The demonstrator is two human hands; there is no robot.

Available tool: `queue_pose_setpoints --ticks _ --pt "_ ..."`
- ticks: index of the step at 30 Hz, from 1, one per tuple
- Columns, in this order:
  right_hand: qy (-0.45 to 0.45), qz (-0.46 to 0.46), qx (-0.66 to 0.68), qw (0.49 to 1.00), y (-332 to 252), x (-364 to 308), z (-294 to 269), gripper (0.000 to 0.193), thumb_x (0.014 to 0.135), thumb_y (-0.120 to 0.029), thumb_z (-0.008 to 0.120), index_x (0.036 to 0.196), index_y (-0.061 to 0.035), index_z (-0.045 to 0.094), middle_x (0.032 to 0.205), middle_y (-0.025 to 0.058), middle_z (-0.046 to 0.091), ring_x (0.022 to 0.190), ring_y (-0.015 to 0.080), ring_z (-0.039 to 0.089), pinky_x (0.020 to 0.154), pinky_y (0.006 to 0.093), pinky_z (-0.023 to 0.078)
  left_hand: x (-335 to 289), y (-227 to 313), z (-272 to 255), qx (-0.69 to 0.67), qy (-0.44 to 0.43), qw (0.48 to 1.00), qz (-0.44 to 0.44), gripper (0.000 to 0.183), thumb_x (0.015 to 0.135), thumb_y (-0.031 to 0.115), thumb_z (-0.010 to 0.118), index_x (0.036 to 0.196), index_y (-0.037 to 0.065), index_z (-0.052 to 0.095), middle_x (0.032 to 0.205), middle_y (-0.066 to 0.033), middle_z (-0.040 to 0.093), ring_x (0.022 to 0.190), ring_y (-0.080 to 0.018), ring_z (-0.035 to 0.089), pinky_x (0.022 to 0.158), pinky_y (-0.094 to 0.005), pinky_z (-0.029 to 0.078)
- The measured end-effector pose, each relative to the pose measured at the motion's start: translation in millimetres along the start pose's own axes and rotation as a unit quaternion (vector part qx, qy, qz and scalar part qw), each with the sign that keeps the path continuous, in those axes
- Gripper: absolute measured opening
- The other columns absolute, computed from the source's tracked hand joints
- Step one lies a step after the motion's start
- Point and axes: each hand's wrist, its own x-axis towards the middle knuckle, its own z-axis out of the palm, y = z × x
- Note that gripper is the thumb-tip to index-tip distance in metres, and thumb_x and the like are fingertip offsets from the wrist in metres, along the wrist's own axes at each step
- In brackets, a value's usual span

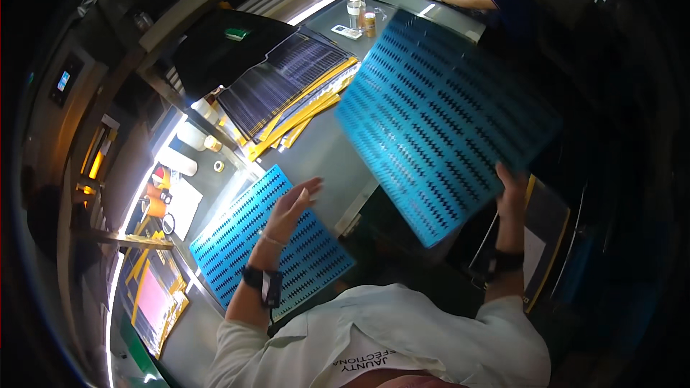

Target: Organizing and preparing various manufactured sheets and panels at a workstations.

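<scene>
- Raised blue sheet [431, 129], patterned with rows of dark marks: aloft, slanted, at the person's right; slightly blurred.
- Right hand [510, 190]: gripping that sheet near its lower right edge, thumb visible, other fingers largely hidden. Hazard: one-sided support could let the sheet sag, twist or slip, its broad span levering against a small grip.
- Left hand [293, 208]: fingers extended and close together, nothing visibly held; above or on the upper right part of the second sheet, contact cannot be told. Hazard: a brush from it could shift that sheet.
- Lower blue sheet [241, 244], similarly patterned: lying at the person's left, near corner partly behind the left forearm. Hazard: its right corner appears to overhang the bench [309, 158]; a knock there could tip or bend it.
- Dark yellow-edged sheets [287, 75], piled unevenly beyond. Hazard: a wide swing of the raised sheet could catch their edges.
- Clear bottle [353, 8] and amber jar [370, 25], standing near the raised sheet's far corner in view; true clearance uncertain. Hazard: toppling, if that corner sweeps low.
- Wrist device [270, 287], left forearm, with dark cord. Hazard: snagging on the lower sheet's edge.
</scene>
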Motion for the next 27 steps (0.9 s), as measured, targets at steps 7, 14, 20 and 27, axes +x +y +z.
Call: queue_pose_setpoints --ticks 7,14,20,27 --pt "-0.277 -0.391 -0.500 0.721 16 -51 34 0.049 0.065 0.006 0.048 0.111 -0.0104 0.058 0.119 0.0080 0.054 0.111 0.0252 0.050 0.094 0.0371 0.041 60 -34 54 -0.569 -0.292 0.768 0.031 0.098 0.071 0.078 0.022 0.136 0.005 0.023 0.140 -0.0170 0.023 0.127 -0.0346 0.025 0.102 -0.0527 0.019" --pt "-0.402 -0.333 -0.554 0.649 145 -77 14 0.041 0.075 -0.009 0.049 0.116 -0.0139 0.053 0.128 0.0092 0.044 0.121 0.0276 0.037 0.101 0.0424 0.029 82 -158 70 -0.531 0.052 0.807 -0.253 0.037 0.090 0.027 0.042 0.114 -0.001 0.049 0.118 -0.0173 0.051 0.107 -0.0369 0.048 0.096 -0.0517 0.033" --pt "-0.450 -0.287 -0.496 0.685 155 -120 66 0.032 0.071 -0.028 0.064 0.094 -0.0069 0.055 0.119 0.0170 0.048 0.112 0.0366 0.045 0.094 0.0448 0.036 79 -168 66 -0.533 0.031 0.815 -0.225 0.044 0.088 0.034 0.046 0.112 -0.002 0.050 0.113 -0.0197 0.054 0.103 -0.0395 0.050 0.091 -0.0534 0.037" --pt "-0.439 -0.377 -0.503 0.642 166 -117 75 0.013 0.073 -0.014 0.055 0.079 -0.0020 0.057 0.094 0.0152 0.060 0.086 0.0293 0.060 0.080 0.0357 0.048 72 -166 71 -0.531 0.086 0.807 -0.244 0.040 0.087 0.035 0.050 0.105 0.000 0.055 0.106 -0.0162 0.058 0.098 -0.0346 0.054 0.090 -0.0510 0.040"
